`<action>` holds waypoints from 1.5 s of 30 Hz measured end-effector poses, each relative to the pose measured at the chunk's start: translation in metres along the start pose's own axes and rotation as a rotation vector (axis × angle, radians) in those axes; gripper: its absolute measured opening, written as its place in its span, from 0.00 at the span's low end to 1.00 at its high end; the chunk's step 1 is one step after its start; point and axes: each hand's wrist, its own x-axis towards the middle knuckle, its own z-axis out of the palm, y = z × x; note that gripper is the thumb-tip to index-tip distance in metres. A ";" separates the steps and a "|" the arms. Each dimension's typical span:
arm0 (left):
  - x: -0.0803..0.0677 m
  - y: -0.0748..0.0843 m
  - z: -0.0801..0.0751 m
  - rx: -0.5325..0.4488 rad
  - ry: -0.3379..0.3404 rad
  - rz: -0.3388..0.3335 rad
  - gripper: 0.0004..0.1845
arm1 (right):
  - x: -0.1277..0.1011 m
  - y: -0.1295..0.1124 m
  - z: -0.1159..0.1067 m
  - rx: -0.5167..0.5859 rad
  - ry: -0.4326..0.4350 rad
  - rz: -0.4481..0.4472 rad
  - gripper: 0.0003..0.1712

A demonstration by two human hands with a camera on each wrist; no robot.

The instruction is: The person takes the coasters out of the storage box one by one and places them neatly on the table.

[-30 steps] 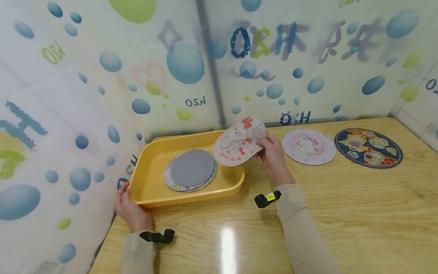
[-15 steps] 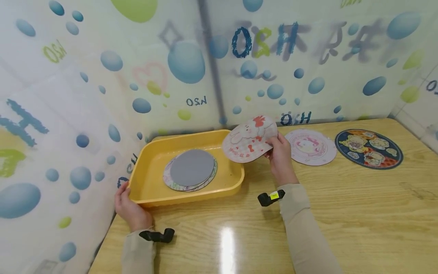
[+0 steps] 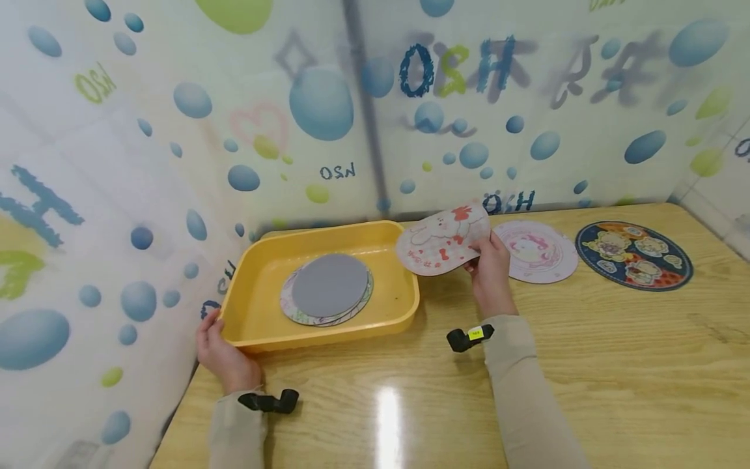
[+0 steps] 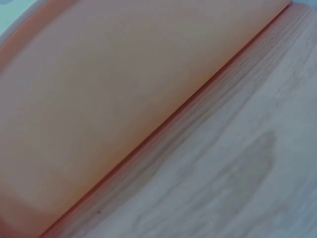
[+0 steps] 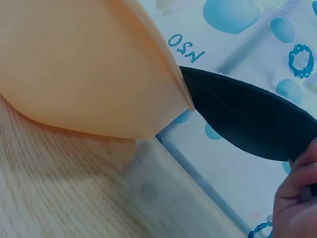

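Two hands work at a wooden table point(image 3: 615, 365): right hand point(image 3: 491, 267) fingers pinch the edge of a thin, light, bendy cartoon-printed round mat point(image 3: 444, 242), raised just beside a yellow tray point(image 3: 328, 332), whose near-left corner the left hand point(image 3: 219, 348) grips.

Quick count: one yellow plastic tray point(image 3: 258, 326) sitting on one wooden desk point(image 3: 615, 365). Round printed mats, at least five: a stack in the tray with a grey-backed round mat point(image 3: 330, 284) on top of at least one colourful one point(image 3: 291, 311), one white-and-red cartoon mat point(image 3: 442, 242) held up, plus one pink round mat point(image 3: 541, 251) and one dark blue round mat point(image 3: 634, 255) flat on the far right. Two hands, two black wrist cameras.
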 end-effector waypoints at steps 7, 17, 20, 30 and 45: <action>0.001 -0.001 0.000 -0.002 -0.008 -0.010 0.16 | 0.005 0.001 -0.007 0.048 0.055 0.053 0.23; 0.002 -0.001 -0.002 -0.014 -0.010 -0.016 0.16 | 0.010 0.003 -0.015 0.136 0.107 0.050 0.19; 0.002 -0.001 -0.001 -0.017 -0.006 -0.014 0.17 | 0.011 0.003 -0.017 0.148 0.112 0.066 0.21; 0.001 -0.001 -0.001 -0.023 -0.001 -0.021 0.16 | 0.012 0.007 -0.016 0.073 0.070 0.126 0.16; 0.002 -0.002 0.000 -0.037 -0.010 -0.007 0.16 | 0.012 0.011 -0.022 -0.241 -0.032 0.191 0.17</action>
